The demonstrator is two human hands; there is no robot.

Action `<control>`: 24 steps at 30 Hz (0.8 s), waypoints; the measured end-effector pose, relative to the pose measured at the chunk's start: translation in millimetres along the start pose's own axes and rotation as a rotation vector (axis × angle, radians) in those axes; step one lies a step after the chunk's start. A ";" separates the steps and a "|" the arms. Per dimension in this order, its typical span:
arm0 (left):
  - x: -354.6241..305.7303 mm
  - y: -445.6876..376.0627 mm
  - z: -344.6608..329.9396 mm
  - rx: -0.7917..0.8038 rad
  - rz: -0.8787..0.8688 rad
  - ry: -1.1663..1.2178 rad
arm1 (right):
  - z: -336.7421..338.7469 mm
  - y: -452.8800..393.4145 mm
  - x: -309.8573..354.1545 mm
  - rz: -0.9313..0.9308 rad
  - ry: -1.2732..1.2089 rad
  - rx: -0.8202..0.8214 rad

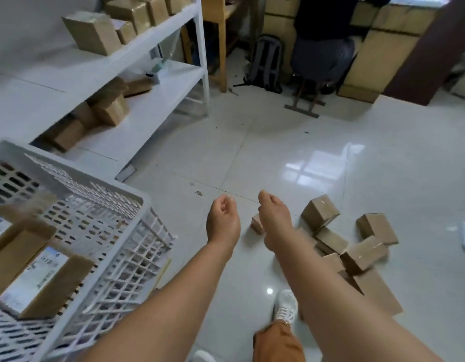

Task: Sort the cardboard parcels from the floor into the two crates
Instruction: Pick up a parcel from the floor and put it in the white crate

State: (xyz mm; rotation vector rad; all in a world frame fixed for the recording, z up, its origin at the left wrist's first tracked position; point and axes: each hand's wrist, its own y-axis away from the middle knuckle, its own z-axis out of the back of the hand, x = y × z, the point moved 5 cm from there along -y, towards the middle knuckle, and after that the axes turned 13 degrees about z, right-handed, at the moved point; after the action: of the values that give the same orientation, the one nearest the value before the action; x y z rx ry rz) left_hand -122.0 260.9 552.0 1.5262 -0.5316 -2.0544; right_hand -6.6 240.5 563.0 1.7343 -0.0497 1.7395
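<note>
— Hands? Left hand (223,221) and right hand (274,218) hang loosely curled, holding nothing.
— Parcels?
— Cardboard parcels (356,246) lie heaped on the floor, right; white crate (95,205) stands near left, partly filled.
— Next, probably: stoop right; grasp one.

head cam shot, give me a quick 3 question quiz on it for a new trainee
1. True or false: both hands are holding parcels.
2. Where does the pile of cardboard parcels lie? A) on the floor to the person's right B) on the white shelf unit's top level C) on the chair
3. Fill in: the white crate at the left already holds ____ with printed labels.

Key
1. False: the left hand and the right hand are both empty, fingers loosely curled.
2. A
3. Parcels; a labelled parcel lies inside.
</note>
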 end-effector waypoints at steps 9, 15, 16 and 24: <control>-13.2 -38.7 -133.8 -0.012 0.212 -0.015 | 106.1 -120.6 -19.0 -0.121 0.013 0.006; -9.2 -84.8 -189.1 -0.044 0.317 -0.026 | 136.7 -201.6 -38.4 -0.158 0.054 0.006; -5.5 -93.8 -194.8 -0.051 0.341 -0.018 | 138.0 -213.1 -43.6 -0.166 0.067 0.012; 42.4 -183.5 -232.0 -0.070 0.444 -0.021 | 125.4 -304.9 -96.8 -0.209 0.133 0.066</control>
State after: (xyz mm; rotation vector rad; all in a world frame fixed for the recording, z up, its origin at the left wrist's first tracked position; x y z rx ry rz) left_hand 58.5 378.2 344.7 1.2158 -0.7248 -1.7270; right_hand 236.7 376.4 362.0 1.6035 0.2417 1.7120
